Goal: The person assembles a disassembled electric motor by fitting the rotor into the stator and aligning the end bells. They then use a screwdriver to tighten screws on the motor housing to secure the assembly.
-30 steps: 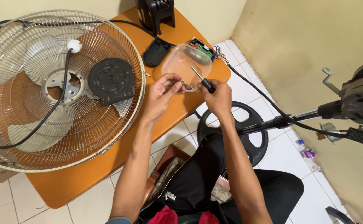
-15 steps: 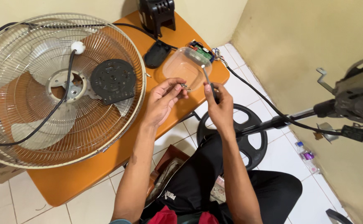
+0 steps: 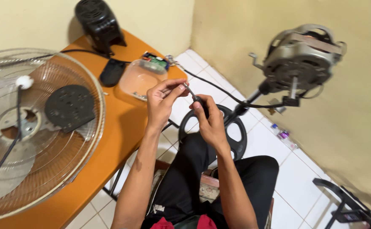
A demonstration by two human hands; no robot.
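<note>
My right hand (image 3: 211, 120) grips a screwdriver (image 3: 195, 98) by its black handle, its metal shaft pointing up and left. My left hand (image 3: 161, 102) pinches the shaft's tip with thumb and fingers; anything small between those fingers is hidden. Both hands are raised over my lap, off the orange table (image 3: 122, 127). Just beyond them on the table sits a clear plastic container (image 3: 141, 78).
A wire fan guard (image 3: 33, 161) with a black round plate (image 3: 69, 106) lies on the table's left. A black fan housing (image 3: 98, 21) and a circuit board (image 3: 156, 61) are at the back. A bare fan motor (image 3: 304, 57) on a pole stands right over its base (image 3: 236, 131).
My hands lifted away from the clear container and came together toward my lap. The view swung right and up, bringing the fan motor into sight.
</note>
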